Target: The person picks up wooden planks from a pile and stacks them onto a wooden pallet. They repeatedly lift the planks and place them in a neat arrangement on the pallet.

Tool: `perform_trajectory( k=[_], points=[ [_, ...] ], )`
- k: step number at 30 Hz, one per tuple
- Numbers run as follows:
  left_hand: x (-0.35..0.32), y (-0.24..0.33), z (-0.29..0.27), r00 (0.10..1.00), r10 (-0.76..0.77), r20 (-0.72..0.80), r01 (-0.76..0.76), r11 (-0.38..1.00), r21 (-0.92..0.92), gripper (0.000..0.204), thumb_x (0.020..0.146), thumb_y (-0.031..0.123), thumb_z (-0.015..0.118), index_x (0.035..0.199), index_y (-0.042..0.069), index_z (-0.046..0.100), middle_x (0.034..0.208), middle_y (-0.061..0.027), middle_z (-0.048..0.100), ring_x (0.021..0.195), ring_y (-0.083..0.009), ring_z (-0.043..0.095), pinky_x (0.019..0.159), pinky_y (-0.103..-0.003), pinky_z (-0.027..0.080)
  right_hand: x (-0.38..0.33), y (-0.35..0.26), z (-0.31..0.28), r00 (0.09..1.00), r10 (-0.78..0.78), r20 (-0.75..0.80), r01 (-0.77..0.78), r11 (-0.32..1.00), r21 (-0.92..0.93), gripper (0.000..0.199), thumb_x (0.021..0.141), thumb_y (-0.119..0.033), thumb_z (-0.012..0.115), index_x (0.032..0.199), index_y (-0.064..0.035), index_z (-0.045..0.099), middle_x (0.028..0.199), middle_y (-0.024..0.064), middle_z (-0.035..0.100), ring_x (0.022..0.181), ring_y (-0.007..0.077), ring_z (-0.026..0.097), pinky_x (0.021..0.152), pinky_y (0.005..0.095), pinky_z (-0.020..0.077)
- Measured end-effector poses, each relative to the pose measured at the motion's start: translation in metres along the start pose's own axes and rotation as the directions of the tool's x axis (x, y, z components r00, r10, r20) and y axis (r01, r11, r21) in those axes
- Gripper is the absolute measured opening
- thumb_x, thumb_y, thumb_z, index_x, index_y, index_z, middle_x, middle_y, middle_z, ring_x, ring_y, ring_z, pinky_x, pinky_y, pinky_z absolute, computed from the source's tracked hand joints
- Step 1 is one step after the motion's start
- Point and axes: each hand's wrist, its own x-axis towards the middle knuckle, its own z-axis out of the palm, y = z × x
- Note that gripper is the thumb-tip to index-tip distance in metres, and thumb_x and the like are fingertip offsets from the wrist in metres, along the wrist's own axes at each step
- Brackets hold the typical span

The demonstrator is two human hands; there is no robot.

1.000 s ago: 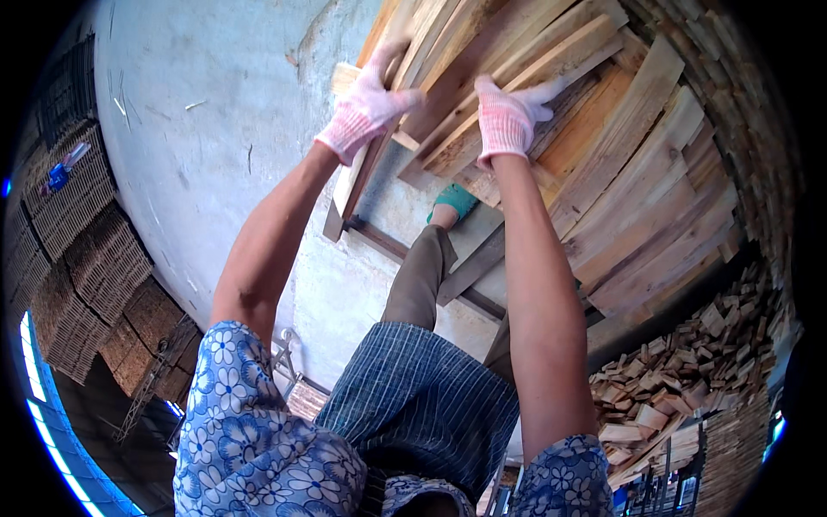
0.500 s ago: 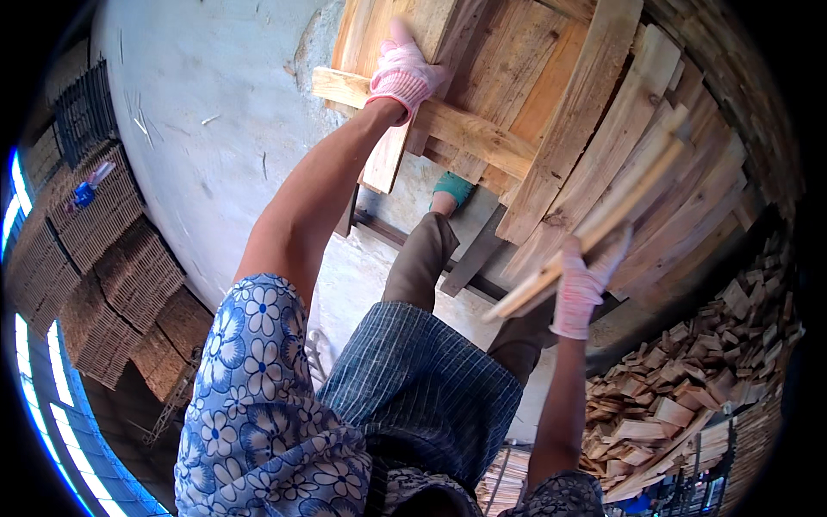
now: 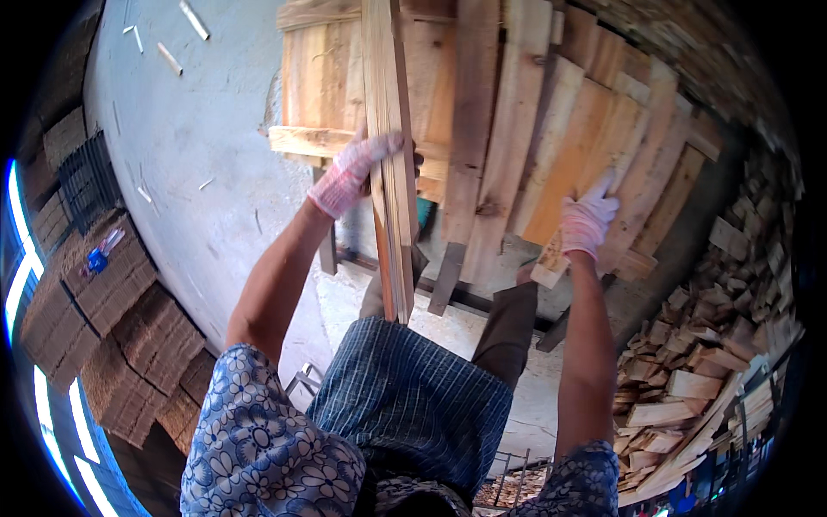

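Flat, pale-brown wooden boards point(image 3: 511, 112) lie side by side in a broad, overlapping row. Long, straight, light-yellow wooden planks point(image 3: 398, 215) cross above the row's left part, grasped by the left hand point(image 3: 351, 172) in a pinkish-white knitted glove. Near the row's lower right, the similarly gloved right hand point(image 3: 589, 220) is over boards, its grip impossible to tell.

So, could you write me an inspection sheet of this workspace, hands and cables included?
Surface: pale, marked floor.
Job's things: strips in the left hand; planks laid side by side, some overlapping.
Clutter: slivers on the floor; a wood heap at right.
Hands: both gloved; left closed around the strips, right hand at the planks' near ends, grip unclear.
Cables: nothing seen.
Surroundings: brown stacks at left, a blue thing on one.
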Motion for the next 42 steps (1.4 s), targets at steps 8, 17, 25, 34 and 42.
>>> perform_trajectory(
  k=[8,17,25,34,42],
  points=[
    [0.014,-0.086,0.121,0.998,-0.013,0.058,0.023,0.985,-0.172,0.089,0.083,0.017,0.085,0.152,0.006,0.03,0.113,-0.0165,0.07,0.096,-0.0241,0.073,0.085,-0.039,0.063,-0.003,0.033,-0.041,0.98,-0.063,0.189,-0.028,0.896,0.443,0.097,0.083,-0.028,0.077,0.162,-0.0186,0.022,0.129,0.0283,0.045,0.117,0.0472,0.056,0.096,0.0498,0.0516],
    [0.061,-0.09,0.233,0.983,-0.149,0.106,0.151,0.988,-0.018,0.096,0.084,0.019,0.086,0.156,0.008,0.023,0.11,-0.0141,0.066,0.095,-0.0247,0.071,0.084,-0.04,0.062,0.05,0.179,-0.068,1.0,-0.005,0.004,0.002,0.868,0.497,0.093,0.084,-0.028,0.074,0.162,-0.026,0.024,0.141,0.0277,0.041,0.12,0.0488,0.054,0.103,0.0493,0.0484],
    [0.083,-0.141,0.211,0.519,0.539,0.663,-0.833,0.146,0.533,0.066,0.078,-0.003,0.076,0.14,0.014,0.057,0.14,-0.016,0.063,0.137,-0.0345,0.056,0.114,-0.046,0.046,0.142,0.187,-0.009,0.984,-0.164,0.066,0.098,0.818,0.567,0.078,0.094,-0.043,0.063,0.162,-0.0292,0.028,0.137,0.0365,0.045,0.124,0.0553,0.051,0.106,0.0535,0.0438],
    [0.026,-0.131,0.28,0.959,-0.188,0.214,0.223,0.962,-0.155,0.049,0.099,0.034,0.069,0.138,0.005,0.063,0.137,-0.0101,0.066,0.127,-0.0182,0.061,0.114,-0.039,0.046,0.106,0.131,-0.054,0.943,-0.331,0.039,0.273,0.834,0.48,0.072,0.094,-0.051,0.067,0.154,-0.0205,0.042,0.147,0.0208,0.048,0.127,0.0383,0.055,0.108,0.0503,0.0456],
    [-0.024,-0.14,0.203,0.998,0.063,0.009,-0.064,0.968,0.243,0.053,0.104,0.022,0.059,0.151,0.005,0.043,0.118,-0.0074,0.069,0.101,-0.0148,0.067,0.089,-0.028,0.056,-0.035,0.023,-0.088,0.849,-0.48,0.221,-0.183,0.126,0.975,0.067,0.096,-0.033,0.071,0.155,-0.0174,0.043,0.159,0.0189,0.039,0.139,0.0303,0.048,0.113,0.0378,0.0413]
  ],
)
